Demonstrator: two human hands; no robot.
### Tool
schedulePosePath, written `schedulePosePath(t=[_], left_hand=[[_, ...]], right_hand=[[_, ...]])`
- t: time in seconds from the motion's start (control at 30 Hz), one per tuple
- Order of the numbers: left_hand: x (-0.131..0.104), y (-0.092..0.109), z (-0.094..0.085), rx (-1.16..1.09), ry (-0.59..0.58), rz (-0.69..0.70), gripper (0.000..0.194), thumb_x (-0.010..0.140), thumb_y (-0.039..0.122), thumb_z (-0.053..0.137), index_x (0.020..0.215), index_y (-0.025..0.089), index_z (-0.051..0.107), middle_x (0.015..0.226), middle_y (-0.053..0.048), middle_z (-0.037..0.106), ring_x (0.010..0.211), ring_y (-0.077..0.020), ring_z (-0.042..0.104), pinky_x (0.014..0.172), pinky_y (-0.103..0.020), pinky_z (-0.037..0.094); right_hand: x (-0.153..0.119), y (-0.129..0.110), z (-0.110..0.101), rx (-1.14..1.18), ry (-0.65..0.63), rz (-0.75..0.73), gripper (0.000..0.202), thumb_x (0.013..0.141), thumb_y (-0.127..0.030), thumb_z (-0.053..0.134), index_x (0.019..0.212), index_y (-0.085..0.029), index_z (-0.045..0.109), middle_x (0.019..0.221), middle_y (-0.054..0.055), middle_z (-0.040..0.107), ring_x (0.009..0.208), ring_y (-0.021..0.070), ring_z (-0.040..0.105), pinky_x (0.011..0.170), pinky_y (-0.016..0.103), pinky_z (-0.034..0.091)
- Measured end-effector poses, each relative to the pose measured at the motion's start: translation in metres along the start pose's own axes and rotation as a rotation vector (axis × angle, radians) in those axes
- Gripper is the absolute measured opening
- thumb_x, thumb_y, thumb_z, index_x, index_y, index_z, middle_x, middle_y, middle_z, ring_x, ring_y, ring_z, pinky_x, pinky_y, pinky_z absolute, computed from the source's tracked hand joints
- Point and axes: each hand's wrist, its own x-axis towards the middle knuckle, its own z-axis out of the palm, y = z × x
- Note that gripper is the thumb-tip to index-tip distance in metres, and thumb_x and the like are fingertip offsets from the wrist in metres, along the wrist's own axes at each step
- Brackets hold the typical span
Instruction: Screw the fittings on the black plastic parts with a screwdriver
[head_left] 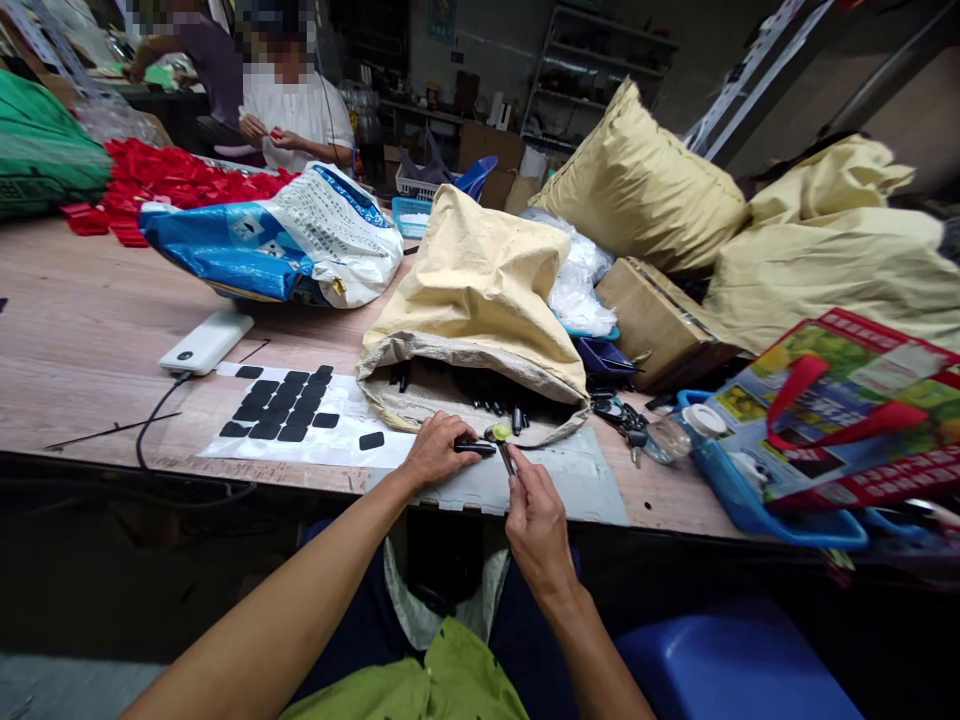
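Note:
My left hand (437, 450) is closed on a short, shiny black tube-like piece (475, 448) lying over the grey board (592, 490) at the table's front edge. My right hand (537, 512) grips a slim dark metal tool (507, 460), its tip beside the black piece's end. Just past the tip is a small yellow-green thing (500, 431) of a kind I cannot make out. In front of both hands, a cream cloth sack (480, 260) lies with its mouth towards me. Several small black pieces (517, 420) show in its dark opening.
Black rounded patches (277, 405) lie on a white sheet to the left, near a white power bank (206, 342) with a cable. A blue-and-white sack (300, 240) and red parts (180, 180) sit behind. At right stands a blue basket (739, 500). A co-worker (300, 115) sits opposite.

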Motion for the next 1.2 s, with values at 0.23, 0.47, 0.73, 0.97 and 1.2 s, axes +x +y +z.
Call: schedulePosePath(t=[0.23, 0.47, 0.73, 0.97, 1.2], left_hand=[[0.0, 0.0, 0.0, 0.052, -0.014, -0.005, 0.019, 0.08, 0.039, 0.079, 0.094, 0.026, 0.076, 0.093, -0.002, 0.07, 0.099, -0.0241, 0.054, 0.087, -0.037, 0.038], [0.0, 0.001, 0.001, 0.015, 0.012, -0.007, 0.018, 0.078, 0.03, 0.08, 0.095, 0.027, 0.078, 0.091, -0.001, 0.07, 0.099, -0.023, 0.054, 0.089, -0.036, 0.04], [-0.001, 0.004, -0.001, 0.019, 0.004, -0.016, 0.017, 0.078, 0.03, 0.078, 0.094, 0.026, 0.077, 0.092, -0.002, 0.07, 0.098, -0.0234, 0.054, 0.09, -0.037, 0.041], [0.0, 0.004, -0.002, 0.024, -0.023, -0.044, 0.017, 0.076, 0.027, 0.078, 0.092, 0.026, 0.076, 0.093, -0.002, 0.07, 0.099, -0.0241, 0.054, 0.09, -0.038, 0.04], [0.001, -0.002, -0.003, -0.019, -0.062, -0.037, 0.015, 0.082, 0.033, 0.074, 0.096, 0.027, 0.076, 0.096, -0.001, 0.07, 0.1, -0.0228, 0.054, 0.091, -0.037, 0.039]], right_hand=[[-0.01, -0.005, 0.013, -0.034, -0.006, -0.057, 0.047, 0.103, -0.017, 0.037, 0.146, -0.022, 0.052, 0.109, 0.009, 0.063, 0.099, 0.0189, 0.064, 0.089, 0.031, 0.054], [-0.006, 0.006, 0.011, -0.069, 0.015, -0.03, 0.047, 0.1, -0.015, 0.038, 0.143, -0.022, 0.056, 0.103, 0.008, 0.063, 0.094, 0.0193, 0.063, 0.087, 0.032, 0.054], [-0.008, 0.012, 0.006, -0.08, 0.002, 0.02, 0.045, 0.1, -0.017, 0.038, 0.14, -0.02, 0.059, 0.102, 0.008, 0.064, 0.092, 0.0193, 0.063, 0.086, 0.031, 0.053], [0.01, 0.05, -0.046, -0.392, 0.249, 0.325, 0.045, 0.096, -0.024, 0.045, 0.137, -0.024, 0.063, 0.111, 0.009, 0.064, 0.1, 0.0235, 0.062, 0.086, 0.034, 0.049], [0.039, 0.098, -0.061, -0.663, 0.112, 0.731, 0.048, 0.094, -0.021, 0.047, 0.14, -0.031, 0.059, 0.112, 0.01, 0.059, 0.096, 0.0258, 0.061, 0.078, 0.037, 0.047]])
